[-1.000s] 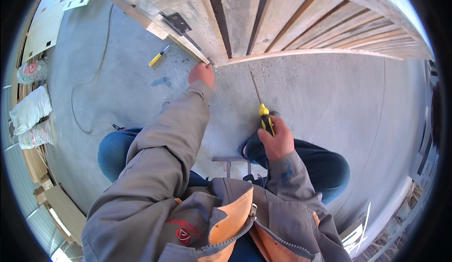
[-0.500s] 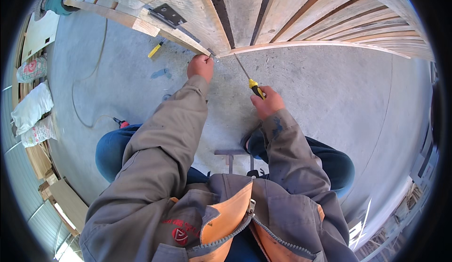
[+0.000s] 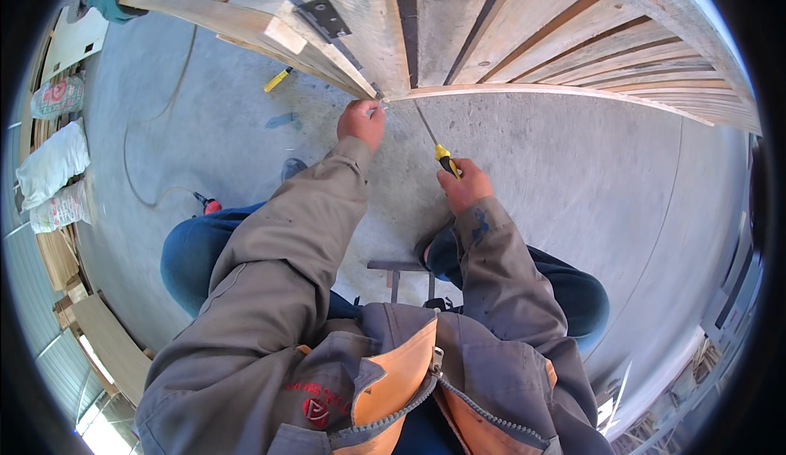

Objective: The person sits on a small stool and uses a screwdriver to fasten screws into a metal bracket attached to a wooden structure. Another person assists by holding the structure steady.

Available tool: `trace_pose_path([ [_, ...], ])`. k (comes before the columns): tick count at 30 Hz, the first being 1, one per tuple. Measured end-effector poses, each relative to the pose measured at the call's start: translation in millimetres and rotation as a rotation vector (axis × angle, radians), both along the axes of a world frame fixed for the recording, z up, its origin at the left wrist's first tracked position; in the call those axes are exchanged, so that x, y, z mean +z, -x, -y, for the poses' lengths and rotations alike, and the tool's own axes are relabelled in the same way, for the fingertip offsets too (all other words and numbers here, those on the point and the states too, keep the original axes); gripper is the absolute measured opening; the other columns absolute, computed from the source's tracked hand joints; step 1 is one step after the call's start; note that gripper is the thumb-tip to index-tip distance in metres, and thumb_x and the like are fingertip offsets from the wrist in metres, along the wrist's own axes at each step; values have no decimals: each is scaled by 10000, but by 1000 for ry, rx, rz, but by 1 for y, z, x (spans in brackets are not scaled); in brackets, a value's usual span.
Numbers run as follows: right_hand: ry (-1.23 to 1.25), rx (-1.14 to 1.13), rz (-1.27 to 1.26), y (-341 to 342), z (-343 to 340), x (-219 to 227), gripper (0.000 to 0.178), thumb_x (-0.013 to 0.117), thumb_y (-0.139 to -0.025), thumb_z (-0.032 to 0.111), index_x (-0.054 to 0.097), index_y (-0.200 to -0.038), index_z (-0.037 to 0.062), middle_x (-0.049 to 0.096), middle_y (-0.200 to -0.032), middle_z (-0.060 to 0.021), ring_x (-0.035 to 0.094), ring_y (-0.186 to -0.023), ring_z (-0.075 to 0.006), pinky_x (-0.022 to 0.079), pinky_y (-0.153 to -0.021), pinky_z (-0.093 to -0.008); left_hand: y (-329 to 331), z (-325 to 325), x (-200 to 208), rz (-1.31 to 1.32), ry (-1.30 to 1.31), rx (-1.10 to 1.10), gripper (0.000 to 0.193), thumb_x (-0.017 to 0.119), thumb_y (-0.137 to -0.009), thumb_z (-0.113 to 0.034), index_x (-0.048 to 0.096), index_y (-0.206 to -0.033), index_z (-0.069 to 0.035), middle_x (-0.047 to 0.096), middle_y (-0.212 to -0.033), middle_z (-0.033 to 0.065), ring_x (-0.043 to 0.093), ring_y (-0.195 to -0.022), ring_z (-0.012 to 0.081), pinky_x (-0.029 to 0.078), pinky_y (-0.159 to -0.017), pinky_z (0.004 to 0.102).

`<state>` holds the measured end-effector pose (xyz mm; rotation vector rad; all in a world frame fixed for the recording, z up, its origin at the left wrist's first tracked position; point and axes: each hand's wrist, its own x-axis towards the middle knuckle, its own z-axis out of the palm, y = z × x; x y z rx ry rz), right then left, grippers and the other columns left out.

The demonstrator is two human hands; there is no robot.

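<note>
My left hand [image 3: 361, 123] is closed, fingertips pinched together at the low corner where two slatted wooden panels meet; whatever lies between them is too small to name. In my right hand [image 3: 467, 186] is a screwdriver [image 3: 443, 157] with a yellow and black handle. Its thin shaft points up toward the bottom edge of the right-hand slatted panel [image 3: 524, 89], close to that corner. A dark metal hinge [image 3: 324, 18] with screw holes sits higher up, beside the joint with the left wooden panel [image 3: 246, 21].
Another person's green-gloved hand [image 3: 113, 1] grips the left panel's far end. On the concrete floor [image 3: 589, 177] lie a yellow-handled tool [image 3: 278, 79] and a red and black corded tool [image 3: 208, 204]. White sacks [image 3: 53, 164] and boards [image 3: 110, 340] line the left side.
My left hand has turned and shifted slightly right, showing its fingertips. The screwdriver stays in my right hand, almost unmoved. The panels and hinge appear a little further right in view.
</note>
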<state>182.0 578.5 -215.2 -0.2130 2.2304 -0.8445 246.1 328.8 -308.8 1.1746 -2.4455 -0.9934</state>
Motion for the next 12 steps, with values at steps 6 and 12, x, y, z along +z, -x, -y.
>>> trace_pose_path([
  [6,43,-5,-12,-2,2,-8,426,682,-864,281,664,-1202,21,712,-844,-140,690,-766,-225,534,-710,-365,-29,73,13,-48,63,169,254,723,-811,-234,725,-991,-54,704,-1012,169,677,-932,348,542,-839,417],
  [12,7,278,-204,10,5,68,417,663,-864,305,684,-1199,57,735,-1024,-192,710,-991,-286,527,-904,-355,-46,180,161,-205,295,389,424,768,-783,-228,686,-1169,-71,678,-1162,168,667,-1027,302,535,-883,408],
])
